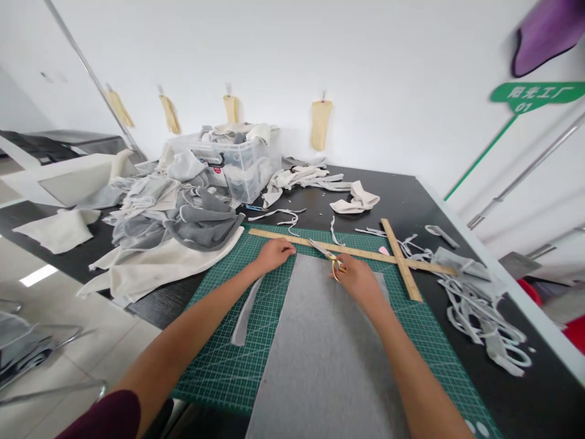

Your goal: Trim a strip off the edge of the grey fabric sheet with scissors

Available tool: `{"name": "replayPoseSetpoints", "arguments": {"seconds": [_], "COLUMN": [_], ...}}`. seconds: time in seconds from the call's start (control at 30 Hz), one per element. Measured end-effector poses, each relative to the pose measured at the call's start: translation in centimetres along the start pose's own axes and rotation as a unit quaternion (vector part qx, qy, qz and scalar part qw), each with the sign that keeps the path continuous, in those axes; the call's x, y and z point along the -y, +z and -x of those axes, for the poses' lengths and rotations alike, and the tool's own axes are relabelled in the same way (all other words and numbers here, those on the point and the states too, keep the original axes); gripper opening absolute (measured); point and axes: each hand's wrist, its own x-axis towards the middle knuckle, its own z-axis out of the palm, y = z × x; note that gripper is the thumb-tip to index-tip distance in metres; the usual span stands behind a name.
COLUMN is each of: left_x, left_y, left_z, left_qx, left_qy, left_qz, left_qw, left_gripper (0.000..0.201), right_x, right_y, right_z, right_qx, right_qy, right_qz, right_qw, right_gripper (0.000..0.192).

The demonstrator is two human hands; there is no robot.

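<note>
A long sheet of grey fabric (329, 347) lies over the green cutting mat (223, 366) and runs toward me. My left hand (274, 254) is pinched closed beside its far left corner; what sits between the fingertips is too small to make out. A narrow grey fabric strip (245, 318) lies on the mat, its upper end passing behind my left wrist. In my right hand (359, 277) are scissors (329, 253) with gold handles, fingers through the loops. Their blades point away and left, above a wooden ruler (365, 252) near the fabric's far edge.
A second wooden ruler (402, 259) crosses the first. Fabric strips (470, 311) tangle at the right. Left of the mat rises a heap of grey and white cloth (183, 213), beside a clear plastic bin (249, 174) of scraps. More scraps (311, 177) lie along the wall.
</note>
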Motion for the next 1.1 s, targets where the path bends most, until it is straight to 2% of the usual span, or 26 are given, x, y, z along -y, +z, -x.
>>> {"name": "replayPoseSetpoints", "arguments": {"seconds": [0.1, 0.23, 0.4, 0.47, 0.57, 0.67, 0.73, 0.77, 0.83, 0.9, 0.93, 1.03, 1.1], "left_x": [1.2, 1.9, 2.4, 2.4, 2.1, 1.7, 1.5, 1.5, 1.5, 1.6, 1.7, 1.7, 1.7], "left_y": [0.4, 0.5, -1.2, -2.1, -3.2, -3.2, -2.7, -2.4, -1.7, -1.2, -1.0, -0.8, -0.7], "left_z": [-1.1, -0.7, 0.1, 0.5, 1.1, 1.5, 1.6, 1.5, 1.2, 0.8, 0.6, 0.2, 0.3], "left_qx": [-0.017, -0.053, -0.083, -0.068, -0.005, 0.069, 0.084, 0.078, 0.056, 0.041, 0.037, 0.030, 0.019], "left_qy": [-0.016, -0.041, -0.048, -0.046, -0.033, 0.016, 0.049, 0.059, 0.067, 0.063, 0.060, 0.048, 0.037], "left_qz": [0.019, 0.038, 0.007, -0.051, -0.107, -0.092, -0.084, -0.083, -0.082, -0.075, -0.067, -0.048, -0.045], "left_qw": [1.000, 0.997, 0.995, 0.995, 0.994, 0.993, 0.992, 0.992, 0.993, 0.994, 0.995, 0.997, 0.998], "left_gripper": [0.010, 0.018, 0.022, 0.030, 0.045, 0.059, 0.067, 0.065, 0.048, 0.024, 0.017, 0.016, 0.016], "right_x": [-0.6, -1.4, -2.8, -3.6, -4.7, -5.1, -4.8, -4.3, -2.9, -0.8, 0.4, 3.6, 4.8], "right_y": [-0.8, -1.6, -2.3, -2.5, -2.5, -2.1, -1.8, -1.6, -1.4, -1.2, -1.2, -0.9, -0.6], "right_z": [0.1, 0.1, -0.2, -0.2, -0.2, -0.2, -0.2, -0.1, 0.2, 0.9, 1.4, 2.8, 3.5], "right_qx": [0.013, 0.033, 0.061, 0.064, 0.053, 0.030, -0.007, -0.027, -0.038, 0.016, 0.069, 0.187, 0.232], "right_qy": [-0.023, -0.050, -0.074, -0.092, -0.118, -0.132, -0.129, -0.125, -0.125, -0.138, -0.144, -0.110, -0.077], "right_qz": [0.004, 0.010, 0.019, 0.026, 0.037, 0.077, 0.122, 0.136, 0.128, 0.080, 0.056, 0.066, 0.084], "right_qw": [1.000, 0.998, 0.995, 0.993, 0.991, 0.988, 0.984, 0.982, 0.983, 0.987, 0.986, 0.974, 0.966], "right_gripper": [0.010, 0.005, 0.011, 0.015, 0.022, 0.026, 0.029, 0.030, 0.028, 0.030, 0.040, 0.097, 0.106]}}
